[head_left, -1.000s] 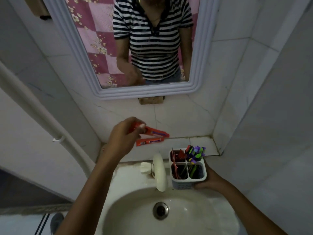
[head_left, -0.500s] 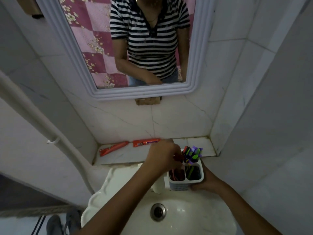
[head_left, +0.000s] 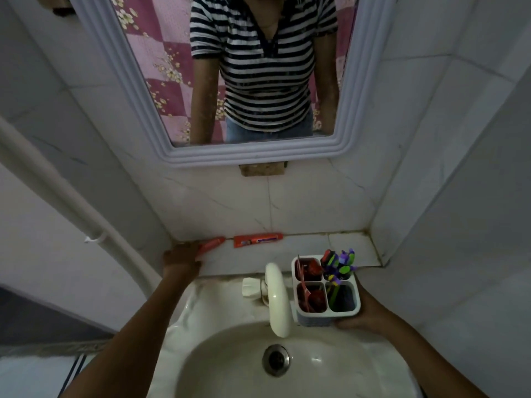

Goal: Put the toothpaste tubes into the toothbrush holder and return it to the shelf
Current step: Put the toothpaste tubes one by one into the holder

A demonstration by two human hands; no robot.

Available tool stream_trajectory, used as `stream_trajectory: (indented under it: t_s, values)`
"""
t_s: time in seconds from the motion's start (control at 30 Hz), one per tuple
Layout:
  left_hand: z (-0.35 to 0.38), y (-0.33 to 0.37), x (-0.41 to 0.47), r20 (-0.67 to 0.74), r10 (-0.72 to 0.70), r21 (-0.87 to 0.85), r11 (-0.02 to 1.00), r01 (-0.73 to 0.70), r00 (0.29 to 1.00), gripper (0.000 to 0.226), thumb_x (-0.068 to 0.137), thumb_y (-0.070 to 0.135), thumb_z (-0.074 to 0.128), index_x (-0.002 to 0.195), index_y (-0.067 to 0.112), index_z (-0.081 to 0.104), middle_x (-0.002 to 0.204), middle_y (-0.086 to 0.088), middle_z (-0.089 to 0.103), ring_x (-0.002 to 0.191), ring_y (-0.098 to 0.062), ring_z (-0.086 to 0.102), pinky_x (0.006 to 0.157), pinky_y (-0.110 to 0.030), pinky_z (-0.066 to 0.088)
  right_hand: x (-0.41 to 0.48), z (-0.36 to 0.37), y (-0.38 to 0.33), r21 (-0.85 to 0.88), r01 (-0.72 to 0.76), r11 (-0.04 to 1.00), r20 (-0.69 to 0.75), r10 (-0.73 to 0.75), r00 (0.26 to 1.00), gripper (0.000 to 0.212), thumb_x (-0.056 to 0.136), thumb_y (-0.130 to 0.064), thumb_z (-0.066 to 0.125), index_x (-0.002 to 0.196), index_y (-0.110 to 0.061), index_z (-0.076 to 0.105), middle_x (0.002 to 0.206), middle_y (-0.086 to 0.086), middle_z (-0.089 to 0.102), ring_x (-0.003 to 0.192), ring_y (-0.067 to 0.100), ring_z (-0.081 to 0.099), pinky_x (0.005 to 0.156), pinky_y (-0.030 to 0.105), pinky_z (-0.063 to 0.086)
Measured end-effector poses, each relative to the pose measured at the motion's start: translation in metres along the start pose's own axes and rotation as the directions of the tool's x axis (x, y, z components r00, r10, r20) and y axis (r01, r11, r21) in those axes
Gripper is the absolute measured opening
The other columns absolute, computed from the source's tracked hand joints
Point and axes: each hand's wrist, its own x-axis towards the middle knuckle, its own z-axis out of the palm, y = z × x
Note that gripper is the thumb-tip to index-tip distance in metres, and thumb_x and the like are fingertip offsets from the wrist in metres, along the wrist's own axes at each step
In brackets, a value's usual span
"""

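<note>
Head view. A narrow tiled shelf [head_left: 301,248] runs between the back wall and the sink [head_left: 201,354]; its middle lies bare. The left hand [head_left: 181,258] rests at the shelf's left end, fingers closing on one toothpaste tube [head_left: 212,244], whose near end is hidden. A second tube [head_left: 257,240] lies against the wall just beside it. The right hand [head_left: 365,314], partly hidden, grips the four-compartment toothbrush holder [head_left: 326,310] beside the tap [head_left: 277,300], above the sink's rim; its dark compartments are hard to make out.
</note>
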Motion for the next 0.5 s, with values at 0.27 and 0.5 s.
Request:
stream_trajectory:
  t_s: [0.27,0.5]
  values:
    - [-0.023,0.021,-0.003,-0.116,0.046,-0.369,0.925,-0.086,0.992,0.018,0.075,0.023,0.072,0.091,0.016,0.074,0.093,-0.01,0.067,0.09,-0.03,0.065,0.077,-0.032,0.046,-0.003,0.0,-0.005,-0.015,0.003,1.0,0.005,-0.003,1.0,0.138,0.043,-0.051,0.09,0.145,-0.012,0.006,0.121,-0.042,0.053,0.118,-0.012,0.05,0.09,0.006,0.045]
    - [-0.152,0.106,-0.08,-0.516,0.104,-0.666,0.575,-0.475,0.85,0.026,0.072,0.026,0.081,0.094,0.019,0.07,0.087,0.012,0.068,0.077,0.001,0.065,0.065,-0.004,0.05,-0.007,0.002,-0.013,-0.044,-0.013,0.999,-0.02,0.012,1.0,0.132,0.048,-0.023,0.09,0.146,-0.012,0.001,0.128,-0.023,0.053,0.118,-0.012,0.049,0.088,0.007,0.046]
